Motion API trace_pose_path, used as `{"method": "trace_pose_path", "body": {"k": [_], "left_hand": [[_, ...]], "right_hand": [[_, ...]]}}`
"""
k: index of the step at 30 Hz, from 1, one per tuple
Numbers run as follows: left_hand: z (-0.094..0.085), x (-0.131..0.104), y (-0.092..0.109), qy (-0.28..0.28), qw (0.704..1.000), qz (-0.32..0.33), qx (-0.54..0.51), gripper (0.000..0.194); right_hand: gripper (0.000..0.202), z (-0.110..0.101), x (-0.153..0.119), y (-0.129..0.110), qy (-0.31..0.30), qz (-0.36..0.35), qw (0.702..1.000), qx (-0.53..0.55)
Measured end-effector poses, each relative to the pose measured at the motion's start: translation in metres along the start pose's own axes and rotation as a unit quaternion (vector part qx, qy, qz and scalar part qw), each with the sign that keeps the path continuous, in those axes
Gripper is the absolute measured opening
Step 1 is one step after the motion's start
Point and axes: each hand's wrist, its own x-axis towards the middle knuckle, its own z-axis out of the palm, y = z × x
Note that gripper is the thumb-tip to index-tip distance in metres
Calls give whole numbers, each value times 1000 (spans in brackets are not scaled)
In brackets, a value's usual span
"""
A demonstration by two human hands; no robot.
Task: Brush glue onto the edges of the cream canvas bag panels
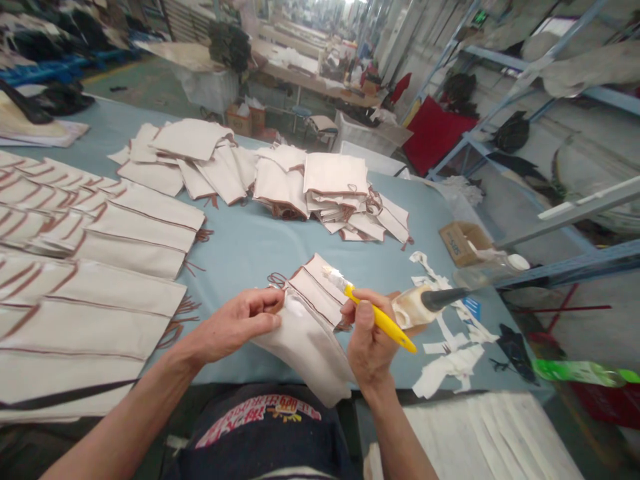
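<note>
Between thumb and fingers, my left hand (247,319) pinches the upper edge of a cream fabric piece (307,347) that droops over the table's front edge. My right hand (373,333) is closed around a yellow-handled brush (383,323), its pale, glue-smeared bristles pointing up and left. Just beyond the held piece lie brown-edged fabric pieces (317,287) with loose brown threads. Right of my right hand is a glue-stained pale container (413,310) with a dark spout pointing right; its base is partly hidden.
Overlapping rows of brown-trimmed cream pieces (125,293) cover the table's left. Piles of similar pieces (335,177) line the far side. White scraps (453,367), a clear jar (493,270) and a cardboard box (463,241) are at the right, beside a blue metal rack (530,73).
</note>
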Motion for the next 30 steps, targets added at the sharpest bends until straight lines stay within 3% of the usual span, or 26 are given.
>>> {"method": "trace_pose_path", "body": {"k": [5,9,16,21,30], "left_hand": [[-7,1,-8,12,998,-15,-60,31],[-15,0,-8,26,998,-29,-58,30],[-10,0,14,33,998,1,58,24],[0,-3,26,-4,981,55,184,26],[-2,-2,29,8,974,65,219,23]], "right_hand": [[24,0,0,7,-16,80,996,20],[27,-1,4,6,-7,96,994,44],[24,4,-1,7,-30,57,998,26],[20,14,-4,12,-70,-6,997,-34],[20,26,-1,7,-112,-91,986,-77]]}}
